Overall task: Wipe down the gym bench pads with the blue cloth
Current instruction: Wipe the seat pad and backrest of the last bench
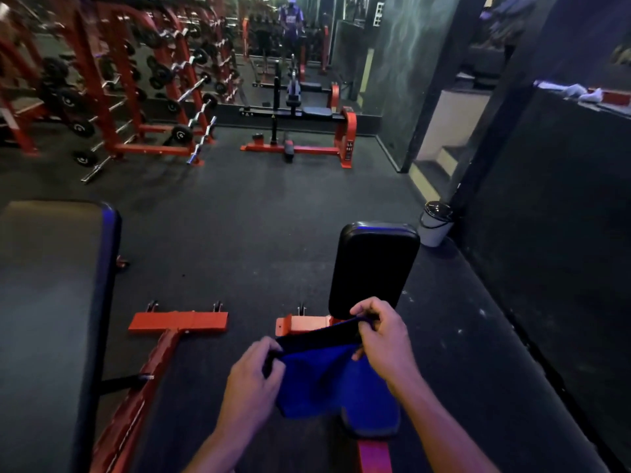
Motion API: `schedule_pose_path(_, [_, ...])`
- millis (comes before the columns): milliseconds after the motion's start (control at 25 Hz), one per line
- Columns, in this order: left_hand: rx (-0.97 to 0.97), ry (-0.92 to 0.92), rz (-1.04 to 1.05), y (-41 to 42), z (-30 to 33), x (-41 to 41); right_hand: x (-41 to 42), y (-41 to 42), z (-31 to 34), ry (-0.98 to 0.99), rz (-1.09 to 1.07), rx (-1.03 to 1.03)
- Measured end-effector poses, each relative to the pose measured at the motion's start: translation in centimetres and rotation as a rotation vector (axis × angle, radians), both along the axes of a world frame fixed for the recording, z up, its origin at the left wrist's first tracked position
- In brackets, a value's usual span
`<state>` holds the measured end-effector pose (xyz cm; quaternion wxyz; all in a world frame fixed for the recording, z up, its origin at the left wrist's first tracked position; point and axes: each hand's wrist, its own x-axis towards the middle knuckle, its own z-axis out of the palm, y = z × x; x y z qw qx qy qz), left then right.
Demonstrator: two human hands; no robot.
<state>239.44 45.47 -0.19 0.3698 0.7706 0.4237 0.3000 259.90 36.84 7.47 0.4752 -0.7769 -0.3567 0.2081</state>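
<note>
My left hand (255,372) pinches one top corner of blue cloth (316,384), right hand (382,331) pinches other; cloth stretched between, hanging over seat pad (374,423), likely squaring it for wiping. Upright back pad (374,268) just beyond, untouched.

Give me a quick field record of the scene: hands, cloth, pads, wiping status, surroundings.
left hand: pinches the left end of the blue cloth
right hand: pinches the cloth's right end
cloth: stretched between both hands, held in the air, hanging down in the middle
near pad: upright black pad just beyond the hands, on a red frame
second pad: flat bench pad at far left
wiping: cloth not on either pad yet
floor item: white bucket by the right wall
background: red weight racks with barbells
</note>
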Motion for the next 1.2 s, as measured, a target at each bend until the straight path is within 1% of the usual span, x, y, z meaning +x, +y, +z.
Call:
schedule_pose_path(80, [0.030, -0.033, -0.089, 4.9, 0.8, 0.0, 0.9, 2.9, 0.2, 0.026, -0.003, -0.049])
schedule_pose_path(200, [0.092, -0.033, -0.246, 12.0, 1.7, 0.1, 2.1, 7.2, 0.7, 0.035, 0.004, -0.082])
schedule_pose_path(360, [0.209, -0.029, -0.396, 20.7, 2.8, 1.9, 3.4, 11.3, 1.5, -0.059, 0.054, -0.072])
schedule_pose_path(440, [0.261, -0.039, -0.419, 23.3, 3.5, 3.5, 3.8, 12.0, 1.6, -0.138, 0.125, -0.129])
schedule_pose_path(520, [0.279, -0.063, -0.414, 25.4, 4.0, 5.8, 4.3, 12.8, 1.3, -0.240, 0.231, -0.235])
schedule_pose_path(560, [0.246, -0.087, -0.411, 26.4, 4.3, 7.1, 4.6, 13.2, 1.2, -0.253, 0.265, -0.281])
schedule_pose_path(640, [0.121, -0.141, -0.426, 28.3, 4.8, 9.7, 5.8, 14.4, 0.8, -0.249, 0.247, -0.307])
schedule_pose_path(680, [0.092, -0.154, -0.452, 29.2, 4.8, 10.9, 6.6, 15.1, 0.7, -0.274, 0.191, -0.286])
schedule_pose_path(760, [0.076, -0.156, -0.527, 31.1, 4.9, 13.3, 8.3, 16.5, 0.7, -0.336, 0.012, -0.206])
schedule_pose_path(800, [0.059, -0.145, -0.562, 32.4, 4.9, 14.8, 9.6, 17.3, 0.7, -0.304, -0.092, -0.171])
schedule_pose_path(880, [0.004, -0.123, -0.588, 34.7, 4.6, 17.8, 12.0, 19.3, 0.7, -0.146, -0.224, -0.135])
schedule_pose_path(920, [-0.048, -0.115, -0.590, 35.8, 4.6, 19.3, 13.3, 20.4, 0.7, -0.063, -0.239, -0.126])
schedule_pose_path(1000, [-0.143, -0.136, -0.610, 37.9, 4.9, 22.5, 15.8, 22.6, 0.7, 0.028, -0.258, -0.060])
schedule_pose_path(1120, [-0.245, -0.227, -0.618, 40.7, 5.7, 25.7, 18.0, 25.6, 1.4, 0.105, -0.243, 0.052])
schedule_pose_path(1200, [-0.309, -0.266, -0.613, 42.6, 5.8, 28.0, 19.4, 27.7, 2.3, 0.123, -0.264, 0.082])
